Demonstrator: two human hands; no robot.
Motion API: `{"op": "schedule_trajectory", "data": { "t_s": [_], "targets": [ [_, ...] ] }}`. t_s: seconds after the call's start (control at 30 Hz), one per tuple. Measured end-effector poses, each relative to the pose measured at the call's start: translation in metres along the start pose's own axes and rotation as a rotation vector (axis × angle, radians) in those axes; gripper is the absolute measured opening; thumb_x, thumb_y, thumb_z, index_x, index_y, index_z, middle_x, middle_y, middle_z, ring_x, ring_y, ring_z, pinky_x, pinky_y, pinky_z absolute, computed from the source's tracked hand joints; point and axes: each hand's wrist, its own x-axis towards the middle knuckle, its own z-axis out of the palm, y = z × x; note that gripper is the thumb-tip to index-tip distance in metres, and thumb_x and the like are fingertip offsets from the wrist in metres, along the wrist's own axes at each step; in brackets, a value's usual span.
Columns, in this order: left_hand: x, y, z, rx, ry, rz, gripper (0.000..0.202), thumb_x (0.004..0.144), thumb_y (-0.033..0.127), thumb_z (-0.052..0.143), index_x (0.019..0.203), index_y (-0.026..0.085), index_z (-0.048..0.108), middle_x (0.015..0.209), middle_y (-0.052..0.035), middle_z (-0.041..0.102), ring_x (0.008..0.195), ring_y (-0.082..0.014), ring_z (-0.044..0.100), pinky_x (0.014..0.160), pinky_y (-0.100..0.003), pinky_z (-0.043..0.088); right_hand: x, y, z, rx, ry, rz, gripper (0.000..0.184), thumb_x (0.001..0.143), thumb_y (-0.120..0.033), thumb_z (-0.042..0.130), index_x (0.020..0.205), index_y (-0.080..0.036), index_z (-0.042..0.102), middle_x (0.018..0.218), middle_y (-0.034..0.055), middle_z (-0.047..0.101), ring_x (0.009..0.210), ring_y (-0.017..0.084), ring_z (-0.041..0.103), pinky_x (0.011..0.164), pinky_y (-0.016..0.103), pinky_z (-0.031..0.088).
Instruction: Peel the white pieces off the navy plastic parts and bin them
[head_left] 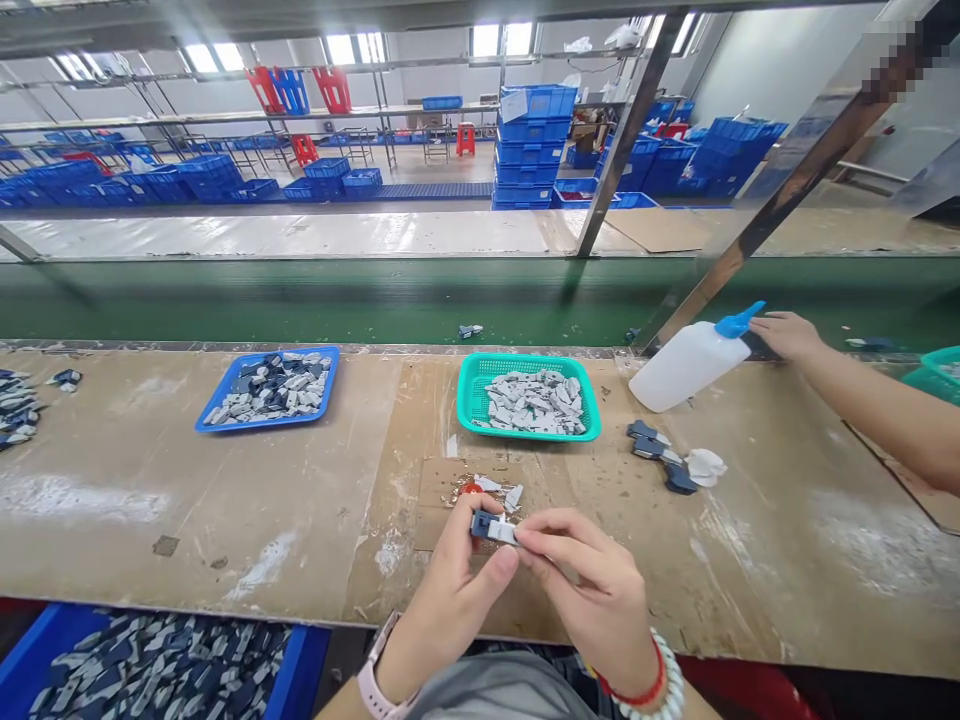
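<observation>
Between my two hands is a small dark-blue and light-grey plastic part (494, 526). My left hand (459, 580) grips its dark end with fingers and thumb. At the light-grey end, the fingertips of my right hand (589, 575) pinch the piece. Just beyond the hands, a few loose light-grey pieces (513, 497) and a red round thing (471, 489), partly hidden by my left hand, lie on a cardboard sheet (439, 482). Farther off stands a green basket (465, 412) of light-grey pieces. A blue tray (334, 378) to the left holds mixed dark and grey parts.
A white squeeze bottle (686, 368) leans to the right, beside another person's hand (787, 336). Several dark parts (660, 448) and a crumpled white wad (705, 466) lie near it. A blue bin (304, 665) of parts sits below the table edge. Behind runs a green conveyor belt (337, 300).
</observation>
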Motion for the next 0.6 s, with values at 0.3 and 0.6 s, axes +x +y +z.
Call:
{"op": "schedule_trajectory", "data": {
  "t_s": [0.3, 0.6],
  "targets": [
    [-0.001, 0.011, 0.021, 0.207, 0.206, 0.015, 0.022, 0.098, 0.040, 0.032, 0.095, 0.022, 0.045, 0.091, -0.0038, 0.051, 0.086, -0.0183, 0.050, 0.080, -0.031, 0.038, -0.013, 0.001, 0.008, -0.134, -0.027, -0.091, 0.025, 0.082, 0.002, 0.053, 0.088, -0.018, 0.067, 0.090, 0.0071, 0.062, 0.077, 0.011, 0.062, 0.064, 0.017, 0.054],
    [-0.047, -0.018, -0.042, 0.416, 0.665, -0.138, 0.026, 0.090, 0.044, 0.038, 0.082, 0.025, 0.054, 0.070, -0.0008, 0.059, 0.063, -0.0213, 0.055, 0.057, -0.032, 0.043, -0.018, 0.021, -0.004, -0.238, -0.405, -0.010, 0.026, 0.091, -0.016, 0.048, 0.111, -0.021, 0.063, 0.118, 0.0119, 0.053, 0.072, 0.011, 0.059, 0.066, 0.027, 0.055]
  ]
}}
